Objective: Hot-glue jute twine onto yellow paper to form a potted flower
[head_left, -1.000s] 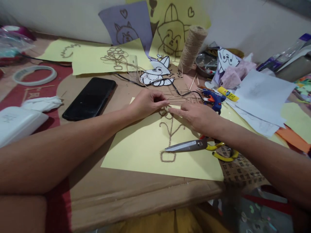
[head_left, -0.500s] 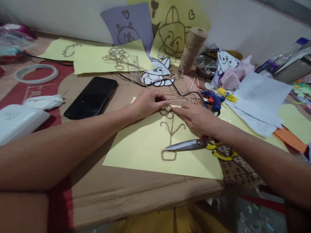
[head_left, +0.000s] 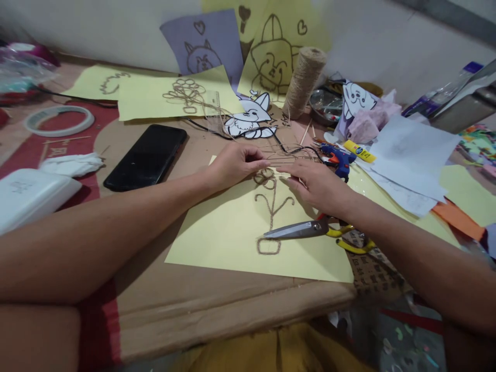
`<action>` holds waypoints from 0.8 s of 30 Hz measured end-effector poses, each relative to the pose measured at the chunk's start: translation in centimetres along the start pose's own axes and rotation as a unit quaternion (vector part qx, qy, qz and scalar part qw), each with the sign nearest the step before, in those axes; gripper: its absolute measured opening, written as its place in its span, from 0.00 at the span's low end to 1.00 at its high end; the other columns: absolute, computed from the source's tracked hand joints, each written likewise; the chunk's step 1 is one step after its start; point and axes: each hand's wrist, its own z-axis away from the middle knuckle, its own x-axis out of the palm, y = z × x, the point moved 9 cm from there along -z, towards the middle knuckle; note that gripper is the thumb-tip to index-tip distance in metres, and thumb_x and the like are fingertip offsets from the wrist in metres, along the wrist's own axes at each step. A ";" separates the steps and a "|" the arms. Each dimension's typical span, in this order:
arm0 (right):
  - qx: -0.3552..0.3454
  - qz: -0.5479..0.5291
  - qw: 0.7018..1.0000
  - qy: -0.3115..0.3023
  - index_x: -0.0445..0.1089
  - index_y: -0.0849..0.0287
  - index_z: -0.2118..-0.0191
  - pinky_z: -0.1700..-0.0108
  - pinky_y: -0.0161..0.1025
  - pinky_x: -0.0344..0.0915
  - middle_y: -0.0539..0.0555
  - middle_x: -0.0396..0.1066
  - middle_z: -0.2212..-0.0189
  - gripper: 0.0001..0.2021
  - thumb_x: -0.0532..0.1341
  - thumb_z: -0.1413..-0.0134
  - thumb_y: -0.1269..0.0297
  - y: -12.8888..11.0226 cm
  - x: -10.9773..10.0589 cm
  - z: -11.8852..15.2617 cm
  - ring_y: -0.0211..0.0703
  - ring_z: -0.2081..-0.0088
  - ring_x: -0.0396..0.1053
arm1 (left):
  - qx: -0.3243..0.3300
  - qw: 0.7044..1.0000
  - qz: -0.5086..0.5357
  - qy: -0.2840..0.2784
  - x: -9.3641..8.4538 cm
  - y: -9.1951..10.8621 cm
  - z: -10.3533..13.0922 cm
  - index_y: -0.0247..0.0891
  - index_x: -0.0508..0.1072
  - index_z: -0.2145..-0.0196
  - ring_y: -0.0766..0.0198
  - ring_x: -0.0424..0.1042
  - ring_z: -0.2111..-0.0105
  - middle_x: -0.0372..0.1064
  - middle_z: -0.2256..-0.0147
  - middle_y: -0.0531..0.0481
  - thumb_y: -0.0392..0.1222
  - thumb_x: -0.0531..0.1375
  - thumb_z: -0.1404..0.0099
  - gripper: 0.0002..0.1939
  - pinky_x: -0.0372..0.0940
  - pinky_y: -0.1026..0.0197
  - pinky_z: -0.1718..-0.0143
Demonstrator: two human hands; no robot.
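Note:
A yellow sheet (head_left: 217, 227) lies on the cardboard, bearing a twine flower (head_left: 273, 206) with a stem, two curled leaves and a rectangular pot. My left hand (head_left: 242, 160) is at the sheet's upper edge, thumb and forefinger pinched together beside the flower head; what they hold is too small to make out. To its right my right hand (head_left: 310, 181) rests just beyond the flower head, forefinger pointing left and the other fingers curled; anything between its fingertips is hidden. Scissors (head_left: 302, 230) with yellow handles lie across the sheet below my right hand, blades partly over the pot.
A black phone (head_left: 146, 157) and a tape roll (head_left: 59, 120) lie to the left. Behind the hands are a twine spool (head_left: 305, 82), a fox cutout (head_left: 250, 121) and loose strands. A blue glue gun (head_left: 336, 159) and white papers (head_left: 411, 155) sit at the right.
My right hand has moved slightly up, its forefinger off the flower head. My left hand has hardly moved. The view has shifted slightly.

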 end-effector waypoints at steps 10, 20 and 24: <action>0.023 -0.060 0.968 0.242 0.78 0.55 0.58 0.58 0.45 0.69 0.55 0.78 0.63 0.09 0.60 0.29 0.65 -2.2 -6.5 2.9 0.47 0.61 0.74 | 0.000 0.995 0.096 0.037 -1.5 3.2 1.1 0.36 0.78 0.73 0.69 0.66 0.74 0.72 0.75 0.51 0.44 0.69 0.33 0.13 0.61 0.64 0.70; 0.161 -0.055 0.923 0.344 0.78 0.52 0.58 0.54 0.49 0.71 0.56 0.78 0.60 0.08 0.60 0.33 0.62 7.2 -9.3 6.1 0.49 0.58 0.75 | -0.001 0.988 0.151 0.022 -1.3 4.2 0.2 0.38 0.79 0.66 0.68 0.70 0.75 0.75 0.72 0.49 0.37 0.70 0.35 0.04 0.67 0.63 0.70; 0.196 -0.026 0.933 0.302 0.79 0.52 0.57 0.50 0.52 0.71 0.59 0.79 0.57 0.10 0.59 0.33 0.60 10.3 -8.5 5.9 0.52 0.55 0.74 | -0.016 0.981 0.183 0.059 -2.2 5.3 -1.2 0.40 0.79 0.54 0.68 0.71 0.75 0.75 0.72 0.52 0.30 0.69 0.35 0.13 0.69 0.62 0.70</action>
